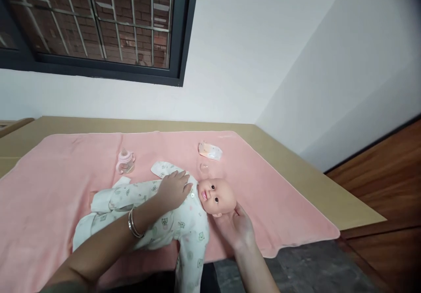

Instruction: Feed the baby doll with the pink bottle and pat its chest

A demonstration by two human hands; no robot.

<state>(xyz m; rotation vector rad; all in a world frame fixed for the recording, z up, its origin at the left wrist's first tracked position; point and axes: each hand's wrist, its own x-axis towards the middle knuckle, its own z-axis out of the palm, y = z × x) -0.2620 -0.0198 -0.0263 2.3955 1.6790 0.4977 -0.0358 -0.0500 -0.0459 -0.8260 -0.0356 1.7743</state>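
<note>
A baby doll (184, 223) in a white patterned sleepsuit lies on its back on a pink blanket (269, 205), its head to the right. My left hand (174, 190), with a silver bangle on the wrist, rests flat on the doll's chest with fingers stretched out. My right hand (238, 229) cups the doll's head from below and beside the crown; its fingers are partly hidden under the head. One sleeve of the doll hangs over the near edge.
A pink two-handled baby bottle (125, 161) stands beyond the doll's legs. A small plastic-wrapped pack (210, 151) and a clear pinkish item (204, 168) lie beyond its head. The wooden tabletop (315, 192) borders white walls. A barred window (98, 25) is above.
</note>
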